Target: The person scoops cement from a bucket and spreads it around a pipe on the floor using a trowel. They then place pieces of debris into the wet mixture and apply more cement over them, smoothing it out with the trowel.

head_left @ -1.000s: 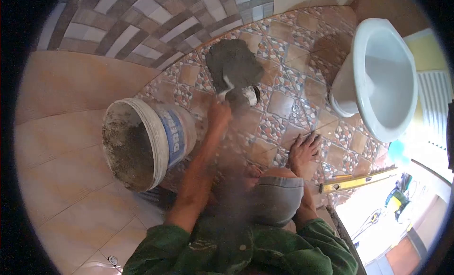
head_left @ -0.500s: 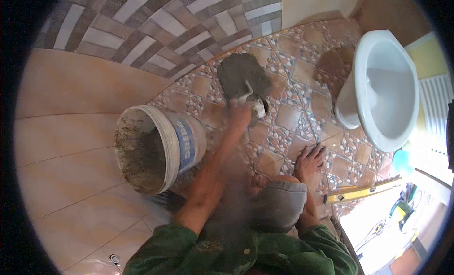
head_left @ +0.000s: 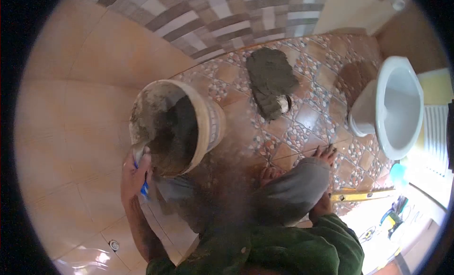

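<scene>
Fingers (head_left: 142, 168) of the left hand (head_left: 134, 174) are clenched round a blue-handled trowel (head_left: 143, 190), right at the near rim of the mortar bucket (head_left: 208, 119). The blade end is hard to make out against the rim.

1 s ago this hand had the trowel out on the wet mortar patch (head_left: 269, 76). Now it is pulled back to the bucket, so the spreading stroke is over and the patch lies untouched beside the floor pipe opening (head_left: 283, 104).

The left forearm runs up from the lower edge with the wrist bent in toward the bucket. The right hand (head_left: 326, 155) is flat on the patterned floor tiles (head_left: 307, 116), fingers spread and holding nothing, partly hidden by the bent knee (head_left: 295, 190).

1 toilet bowl (head_left: 402, 109) stands at the right, and a yellow spirit level (head_left: 364, 195) lies beyond the knee.
</scene>
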Demonstrator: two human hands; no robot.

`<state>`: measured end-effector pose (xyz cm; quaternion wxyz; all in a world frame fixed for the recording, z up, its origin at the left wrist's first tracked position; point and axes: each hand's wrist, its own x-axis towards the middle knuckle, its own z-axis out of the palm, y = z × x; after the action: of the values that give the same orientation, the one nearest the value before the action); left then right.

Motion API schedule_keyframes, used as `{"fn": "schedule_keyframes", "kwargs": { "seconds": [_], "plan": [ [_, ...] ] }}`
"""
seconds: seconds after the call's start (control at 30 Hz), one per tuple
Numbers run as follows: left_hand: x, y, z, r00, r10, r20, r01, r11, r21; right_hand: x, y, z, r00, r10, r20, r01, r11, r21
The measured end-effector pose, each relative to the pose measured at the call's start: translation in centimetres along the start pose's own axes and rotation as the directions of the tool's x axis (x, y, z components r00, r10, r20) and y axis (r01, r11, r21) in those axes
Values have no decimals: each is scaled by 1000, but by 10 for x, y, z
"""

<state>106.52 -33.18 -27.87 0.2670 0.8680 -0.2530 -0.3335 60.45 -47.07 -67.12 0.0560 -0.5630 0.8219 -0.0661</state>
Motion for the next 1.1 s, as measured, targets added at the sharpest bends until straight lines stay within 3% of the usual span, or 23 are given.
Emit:
{"fn": "schedule_keyframes", "kwargs": {
  "seconds": [0.03, 0.1, 0.17, 0.2, 0.23, 0.27, 0.3, 0.33, 0.37, 0.4, 0.43, 0.5, 0.53, 0.57, 0.63, 0.7, 0.77, 0.83, 0.9, 1.0, 1.1],
  "plan": [
    [10, -11, -15, 989, 146, 16, -147, 972, 183, 3, 10, -6, 998, -30, 58, 24, 995, 95],
    [29, -54, -39, 934, 347, 83, -338, 786, 518, 19, 30, -31, 969, -83, 232, -15, 920, 393],
    [64, -77, -51, 926, 198, 322, -370, 653, 660, 45, 46, -66, 923, -92, 374, -207, 700, 683],
    [75, -76, -46, 930, 143, 337, -342, 669, 660, 56, 51, -90, 909, -86, 409, -286, 585, 759],
    [86, -73, -37, 930, 97, 356, -323, 681, 658, 63, 46, -120, 914, -76, 399, -312, 499, 809],
    [101, -80, -29, 909, 171, 381, -410, 536, 738, 66, 34, -153, 933, -73, 353, -284, 451, 846],
    [121, -90, -18, 877, 242, 415, -479, 365, 798, 54, 3, -191, 963, -34, 267, -222, 463, 858],
    [145, -89, -4, 886, 205, 415, -461, 306, 833, 41, -27, -230, 984, 5, 179, -159, 481, 862],
    [171, -91, 8, 895, 176, 410, -443, 244, 863, 26, -49, -255, 996, -65, 63, -21, 511, 859],
    [207, -112, 27, 834, 341, 434, -491, 99, 866, 7, -88, -280, 999, 36, 38, -51, 533, 845],
    [229, -133, 44, 743, 474, 472, -513, -49, 857, -6, -95, -279, 997, -44, -58, 73, 615, 785],
    [225, -100, 88, 796, 443, 412, -454, -12, 891, -38, -97, -275, 937, -265, -230, 350, 735, 580],
    [228, -114, 111, 728, 519, 448, -496, -52, 867, -58, -107, -269, 864, -393, -314, 500, 740, 450],
    [226, -138, 142, 651, 588, 480, -531, -99, 841, -85, -129, -277, 900, -371, -227, 435, 775, 458],
    [208, -141, 173, 834, 293, 467, -539, 255, 803, -106, -117, -265, 910, -404, -97, 399, 787, 470],
    [184, -130, 134, 755, 208, 622, -656, 236, 717, -120, -108, -266, 904, -428, -12, 393, 818, 420],
    [163, -115, 82, 694, 251, 675, -720, 210, 662, -129, -105, -267, 919, -389, 61, 330, 846, 418],
    [157, -103, 42, 721, 163, 673, -692, 138, 708, -132, -98, -257, 936, -338, 99, 257, 846, 466],
    [169, -100, 28, 812, 208, 546, -578, 158, 800, -129, -97, -242, 941, -326, 88, 240, 828, 508],
    [198, -99, 49, 898, 303, 319, -351, 58, 934, -122, -99, -233, 924, -379, 49, 301, 802, 515],
    [226, -99, 94, 890, 269, 368, -389, 27, 921, -122, -95, -241, 921, -390, 26, 335, 823, 459]
  ]
}}
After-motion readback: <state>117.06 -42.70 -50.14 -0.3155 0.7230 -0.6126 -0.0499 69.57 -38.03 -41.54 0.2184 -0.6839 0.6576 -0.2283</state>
